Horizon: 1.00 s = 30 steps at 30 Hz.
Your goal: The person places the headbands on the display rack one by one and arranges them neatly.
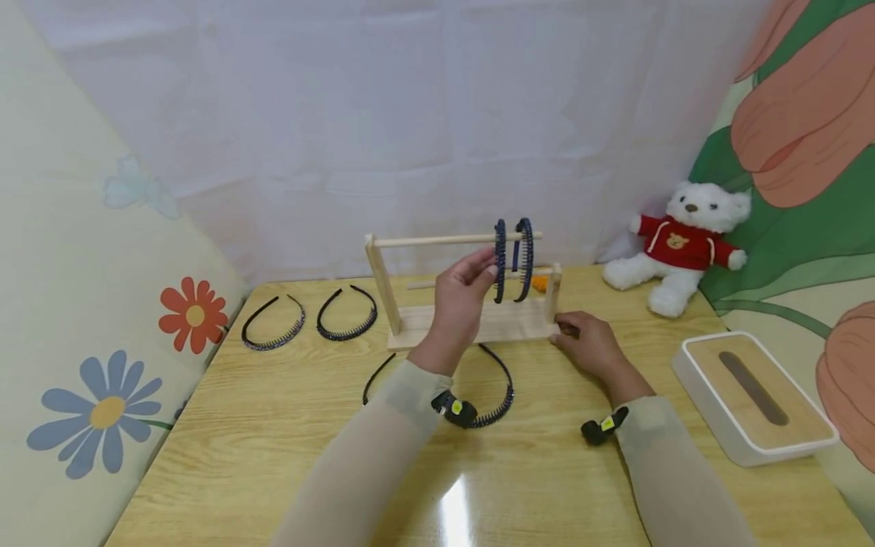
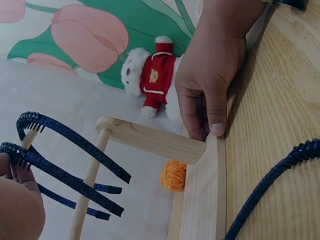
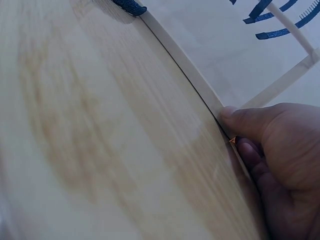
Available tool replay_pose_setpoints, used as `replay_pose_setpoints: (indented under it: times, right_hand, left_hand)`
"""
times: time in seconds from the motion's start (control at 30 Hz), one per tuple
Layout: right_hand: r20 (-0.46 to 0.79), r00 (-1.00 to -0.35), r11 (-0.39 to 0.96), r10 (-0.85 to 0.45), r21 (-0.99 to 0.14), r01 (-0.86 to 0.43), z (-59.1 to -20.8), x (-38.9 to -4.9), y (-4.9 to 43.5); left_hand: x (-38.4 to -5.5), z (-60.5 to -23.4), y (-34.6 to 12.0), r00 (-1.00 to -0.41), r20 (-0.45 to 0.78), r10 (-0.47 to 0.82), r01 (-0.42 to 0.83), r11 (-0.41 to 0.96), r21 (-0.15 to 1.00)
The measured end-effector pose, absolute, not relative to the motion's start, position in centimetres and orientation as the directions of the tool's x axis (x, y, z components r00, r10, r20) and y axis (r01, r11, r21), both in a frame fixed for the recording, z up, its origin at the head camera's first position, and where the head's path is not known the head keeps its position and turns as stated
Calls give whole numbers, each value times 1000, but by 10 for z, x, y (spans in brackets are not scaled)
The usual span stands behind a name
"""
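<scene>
Wood-grained table point(image 1: 225, 456), bright reflected light point(image 1: 454, 513) on its near part, creased white cloth point(image 1: 383, 114) across the rear, cream left wall point(image 1: 61, 228) patterned with a red flower point(image 1: 194, 315), a blue flower point(image 1: 105, 414) and a pale butterfly point(image 1: 140, 188), right wall point(image 1: 800, 289) with pink tulips point(image 1: 813, 121) and green leaves point(image 1: 820, 235).

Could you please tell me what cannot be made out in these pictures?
Head view: the middle of the front headband, hidden by the left sleeve.
Left wrist view: part of the left hand, cut off by the left edge.
Left wrist view: part of the orange ball, hidden by the rack base.
Right wrist view: parts of the hung headbands, cut off by the top edge.
</scene>
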State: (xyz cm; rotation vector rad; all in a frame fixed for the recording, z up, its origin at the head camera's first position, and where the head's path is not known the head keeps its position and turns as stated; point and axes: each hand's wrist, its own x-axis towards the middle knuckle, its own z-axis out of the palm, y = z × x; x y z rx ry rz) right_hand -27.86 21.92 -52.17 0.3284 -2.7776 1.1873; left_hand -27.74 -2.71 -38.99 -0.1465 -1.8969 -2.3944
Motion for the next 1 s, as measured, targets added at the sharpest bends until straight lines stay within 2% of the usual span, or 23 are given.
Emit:
replay_pose_setpoints:
  times: [0.53,1.0]
  right_hand:
    - [154,-978,664,-142,-718,-209,-522,-278,219]
    - [158,-977,666,-142,-715,-212,-523,-279,220]
  left_hand:
    - [-280,-392,-27,-988,157,2,153,-221,963]
    - [-279,-391,-27,-990,137,32,124,-261,957]
